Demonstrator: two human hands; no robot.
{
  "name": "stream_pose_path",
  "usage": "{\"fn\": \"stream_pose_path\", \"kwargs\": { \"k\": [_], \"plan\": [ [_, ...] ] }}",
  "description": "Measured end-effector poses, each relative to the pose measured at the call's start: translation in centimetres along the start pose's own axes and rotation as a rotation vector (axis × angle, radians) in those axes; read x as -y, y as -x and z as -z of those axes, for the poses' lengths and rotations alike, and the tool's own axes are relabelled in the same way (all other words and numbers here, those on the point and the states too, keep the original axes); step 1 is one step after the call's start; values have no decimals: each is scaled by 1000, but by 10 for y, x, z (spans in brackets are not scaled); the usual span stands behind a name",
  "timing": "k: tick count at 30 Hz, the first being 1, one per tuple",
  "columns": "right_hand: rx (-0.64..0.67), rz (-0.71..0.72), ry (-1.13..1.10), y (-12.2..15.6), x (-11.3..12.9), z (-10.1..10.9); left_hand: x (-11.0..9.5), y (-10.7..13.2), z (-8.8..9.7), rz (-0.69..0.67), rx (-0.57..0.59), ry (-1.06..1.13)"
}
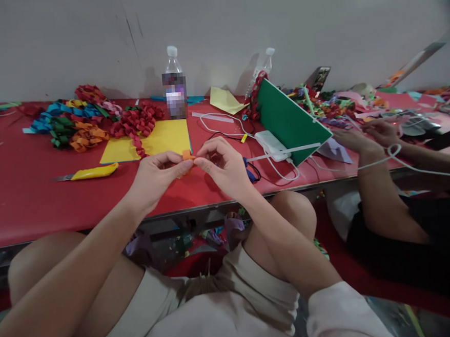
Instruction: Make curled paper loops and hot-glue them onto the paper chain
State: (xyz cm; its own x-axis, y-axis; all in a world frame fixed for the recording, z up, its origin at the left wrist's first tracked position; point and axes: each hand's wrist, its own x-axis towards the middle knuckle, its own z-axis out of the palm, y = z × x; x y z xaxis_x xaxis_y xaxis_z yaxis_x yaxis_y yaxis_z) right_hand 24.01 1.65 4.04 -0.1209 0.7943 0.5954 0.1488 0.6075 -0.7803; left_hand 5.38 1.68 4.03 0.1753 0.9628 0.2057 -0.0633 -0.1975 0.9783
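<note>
Both hands meet over the front of the red table, pinching a small orange paper loop (186,154). My left hand (158,174) closes thumb and forefinger on its left side. From the right, my right hand (224,166) has its thumb and fingertips together at the loop's other end; the exact grip is partly hidden. Just behind lie a yellow paper sheet (169,136) and a red paper chain (139,120) trailing onto it. Left of my hands rests a yellow-handled knife (94,172) with its blade pointing left.
Coloured paper chains (67,120) are heaped at the back left. A plastic bottle (175,95) stands near the wall. To the right are a green board (286,118), a white power bank (272,145) with cables, and a co-worker's hands (361,136) near paper scraps.
</note>
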Motion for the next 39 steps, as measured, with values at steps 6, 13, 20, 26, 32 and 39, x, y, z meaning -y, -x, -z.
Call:
{"fn": "stream_pose_path", "kwargs": {
  "k": [6,13,20,26,32,39],
  "plan": [
    [3,-15,75,3,-2,-3,6,-1,-2,-51,-36,-127],
    [-49,-62,89,6,-1,-4,3,1,-5,-108,-84,-226],
    [-46,-172,-36,8,-7,-10,5,1,-4,-200,-119,-326],
    [-49,-116,129,9,-2,-7,0,1,-3,-404,-89,-598],
    [-82,-151,45,7,-2,-5,-8,-4,8,-324,-133,-512],
    [-92,-260,-43,4,-6,-6,-9,-5,14,-345,-136,-640]
  ]
}}
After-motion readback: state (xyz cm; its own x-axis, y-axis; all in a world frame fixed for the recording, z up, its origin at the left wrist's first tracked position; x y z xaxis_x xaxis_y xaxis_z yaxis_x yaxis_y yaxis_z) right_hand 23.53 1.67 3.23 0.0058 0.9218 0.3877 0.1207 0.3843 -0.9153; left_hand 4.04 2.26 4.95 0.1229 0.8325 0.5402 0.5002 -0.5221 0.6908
